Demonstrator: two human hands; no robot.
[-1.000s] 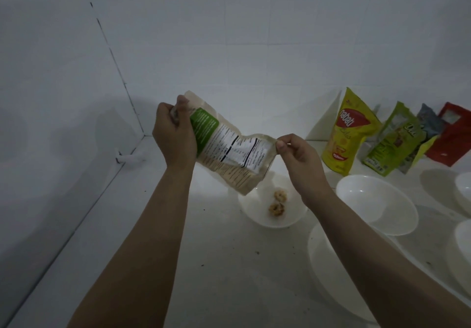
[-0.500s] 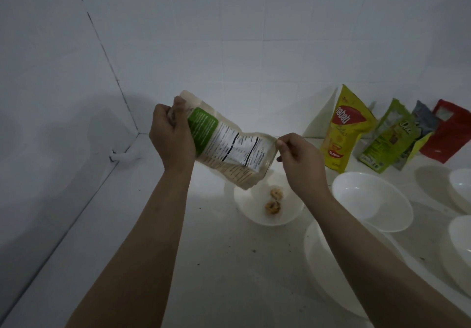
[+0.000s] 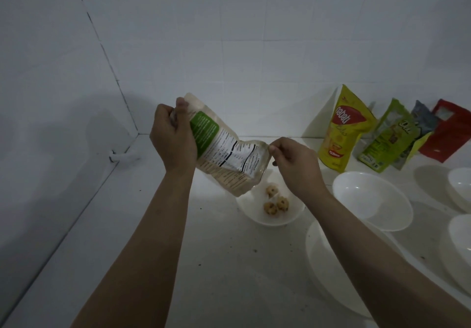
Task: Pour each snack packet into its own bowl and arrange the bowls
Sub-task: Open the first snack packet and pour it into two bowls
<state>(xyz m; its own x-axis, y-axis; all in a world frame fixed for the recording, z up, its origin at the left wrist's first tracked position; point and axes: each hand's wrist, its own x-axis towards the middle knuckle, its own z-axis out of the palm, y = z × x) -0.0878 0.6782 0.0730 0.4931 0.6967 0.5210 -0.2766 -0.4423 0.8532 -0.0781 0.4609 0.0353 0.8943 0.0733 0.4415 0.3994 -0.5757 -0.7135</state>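
1. White tiled walls met in a corner behind a pale, speckled desk (image 3: 224,271).
2. Left hand (image 3: 173,139) gripped the raised bottom end of a beige snack packet (image 3: 229,157), fingers curled round it.
3. Right hand (image 3: 297,164) pinched the packet's lower open corner, tilted above a small white bowl (image 3: 254,216).
4. Three cookies (image 3: 275,201) lay in that bowl.
5. Four more packets, yellow (image 3: 341,129), green (image 3: 390,136), grey (image 3: 421,117) and red (image 3: 448,131), leaned against the back wall.
6. Other white bowls (image 3: 374,197) sat to the right.

White tiled walls (image 3: 254,47) meeting in a corner, speckled white counter (image 3: 229,276), dim light
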